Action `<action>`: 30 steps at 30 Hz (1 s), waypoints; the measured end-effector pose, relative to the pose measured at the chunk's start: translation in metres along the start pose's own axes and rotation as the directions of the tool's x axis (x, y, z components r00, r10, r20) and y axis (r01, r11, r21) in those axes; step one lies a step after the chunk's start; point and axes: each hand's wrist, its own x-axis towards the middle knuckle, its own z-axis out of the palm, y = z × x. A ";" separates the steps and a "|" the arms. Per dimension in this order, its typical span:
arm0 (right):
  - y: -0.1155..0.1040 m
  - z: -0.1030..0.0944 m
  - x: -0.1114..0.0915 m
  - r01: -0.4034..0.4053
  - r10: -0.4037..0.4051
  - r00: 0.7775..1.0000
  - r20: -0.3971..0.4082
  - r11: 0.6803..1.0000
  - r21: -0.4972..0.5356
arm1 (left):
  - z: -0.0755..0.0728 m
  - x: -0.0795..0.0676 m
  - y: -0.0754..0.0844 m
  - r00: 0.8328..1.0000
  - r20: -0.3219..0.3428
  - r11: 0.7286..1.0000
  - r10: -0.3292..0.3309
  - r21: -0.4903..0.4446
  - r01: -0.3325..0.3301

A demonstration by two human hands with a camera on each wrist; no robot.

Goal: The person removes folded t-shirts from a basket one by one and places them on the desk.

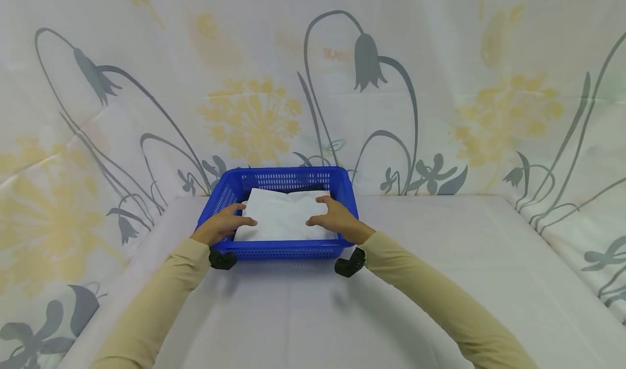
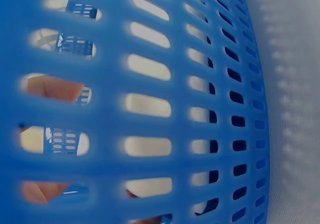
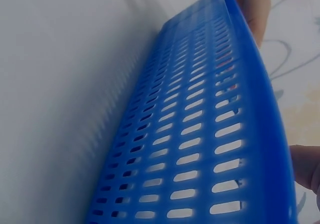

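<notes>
A blue perforated plastic basket (image 1: pixel 288 248) stands on the white-covered table. In it lies a flat white piece (image 1: pixel 281 217) that looks like folded cloth or paper; its material is unclear. My left hand (image 1: pixel 226 223) reaches over the basket's left front corner, thumb laid on the white piece and forefinger by its left edge. From the right front corner my right hand (image 1: pixel 339 220) comes in, thumb and forefinger spread over the piece's right side. The other fingers are mostly hidden. Both wrist views show mainly the basket's wall (image 2: pixel 110 84), with a finger (image 3: pixel 306 164) above the rim at right.
Something dark (image 1: pixel 309 188) shows behind the white piece inside the basket. A flower-printed curtain (image 1: pixel 259 113) hangs behind the table. Dark devices (image 1: pixel 350 263) are strapped under both wrists, close to the basket's front wall. The white tabletop (image 1: pixel 440 238) extends to both sides.
</notes>
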 end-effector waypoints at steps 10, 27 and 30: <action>0.004 0.001 0.006 -0.026 0.023 0.998 0.061 0.999 0.041 | -0.001 0.000 -0.003 0.999 0.024 0.999 -0.039 -0.022 0.039; 0.003 0.001 0.012 -0.071 0.065 0.995 0.070 0.993 0.096 | -0.005 0.002 -0.001 0.999 0.024 0.994 -0.030 -0.101 0.032; 0.004 0.001 0.014 -0.083 0.075 0.994 0.081 0.991 0.105 | -0.004 0.002 -0.003 0.999 0.038 0.995 -0.013 -0.102 0.017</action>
